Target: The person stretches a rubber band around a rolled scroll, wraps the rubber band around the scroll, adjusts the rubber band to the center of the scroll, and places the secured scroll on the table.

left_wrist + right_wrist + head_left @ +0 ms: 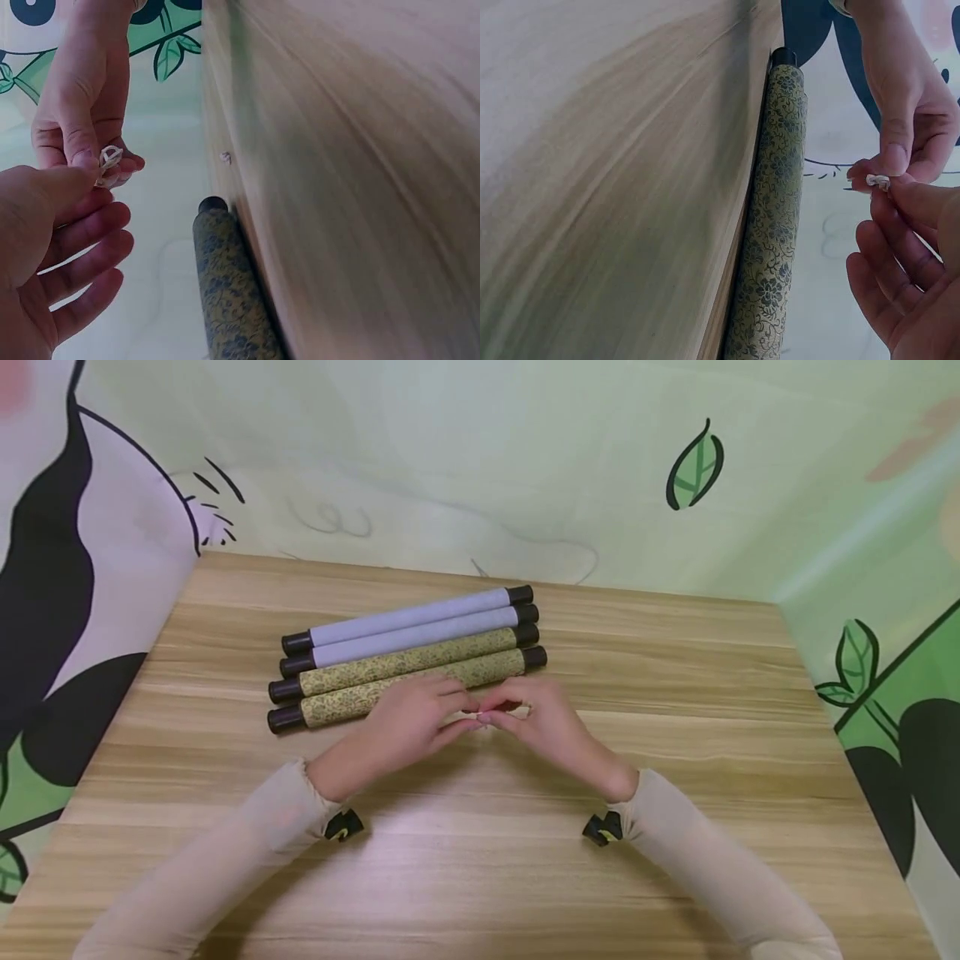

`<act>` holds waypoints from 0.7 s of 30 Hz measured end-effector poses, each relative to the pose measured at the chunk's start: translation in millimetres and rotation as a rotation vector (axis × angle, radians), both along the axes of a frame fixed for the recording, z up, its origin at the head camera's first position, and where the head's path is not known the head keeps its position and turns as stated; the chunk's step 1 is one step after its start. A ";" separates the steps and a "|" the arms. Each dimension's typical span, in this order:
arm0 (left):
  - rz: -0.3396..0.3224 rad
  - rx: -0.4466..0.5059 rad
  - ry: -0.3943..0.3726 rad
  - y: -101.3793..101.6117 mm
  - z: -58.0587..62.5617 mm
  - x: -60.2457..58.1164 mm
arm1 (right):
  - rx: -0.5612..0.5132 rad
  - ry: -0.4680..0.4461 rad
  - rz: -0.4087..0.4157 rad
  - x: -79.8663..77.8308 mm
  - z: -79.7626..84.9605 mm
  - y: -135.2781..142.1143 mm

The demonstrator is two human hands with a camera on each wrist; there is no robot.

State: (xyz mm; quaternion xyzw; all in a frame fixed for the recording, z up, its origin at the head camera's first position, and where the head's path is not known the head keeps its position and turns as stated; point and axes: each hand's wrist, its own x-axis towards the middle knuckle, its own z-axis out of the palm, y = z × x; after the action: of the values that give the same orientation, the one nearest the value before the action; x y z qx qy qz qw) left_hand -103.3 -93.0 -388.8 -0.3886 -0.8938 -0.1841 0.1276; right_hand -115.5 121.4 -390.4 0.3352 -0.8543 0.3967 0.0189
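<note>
Wood-grain table [697, 693], before a printed backdrop [487, 452], carries 2 pale rolls [412, 615] and 2 patterned rolls [337, 703]; at their near side, left hand [408, 717] and right hand [551, 720] meet. From left wrist, both hands pinch 1 looped white cord [111, 156]. From right wrist, cord is between fingertips, beside a patterned roll.
</note>
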 end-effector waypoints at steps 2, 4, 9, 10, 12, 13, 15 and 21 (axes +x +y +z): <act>0.004 0.031 -0.017 0.7 -1.4 1.0 | -0.015 -0.038 -0.010 2.0 -0.3 -0.4; 0.005 0.039 -0.030 0.7 -2.3 1.8 | -0.016 -0.064 -0.012 3.3 0.2 -0.6; 0.013 0.037 -0.082 -1.9 0.0 3.8 | 0.091 -0.100 0.018 5.7 1.7 1.9; 0.024 0.049 -0.097 -3.2 1.2 4.1 | 0.126 -0.104 0.026 6.0 2.1 2.9; 0.057 0.086 -0.126 -6.5 3.5 4.7 | 0.201 -0.102 0.035 6.4 3.5 5.6; 0.073 0.110 -0.136 -8.1 4.2 4.8 | 0.232 -0.100 0.034 6.2 3.8 7.1; 0.078 0.149 -0.148 -10.3 4.5 4.7 | 0.261 -0.113 0.018 5.2 4.3 9.8; -0.169 0.172 -0.251 -6.1 -3.0 5.5 | 0.178 -0.224 -0.019 1.5 2.3 13.7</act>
State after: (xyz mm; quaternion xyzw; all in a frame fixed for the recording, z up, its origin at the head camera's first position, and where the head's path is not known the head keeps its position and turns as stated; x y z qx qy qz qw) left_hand -97.8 -99.1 -391.8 -0.4238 -0.8479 -0.3169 0.0316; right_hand -113.9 135.0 -388.1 0.2811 -0.8860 0.3543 -0.1023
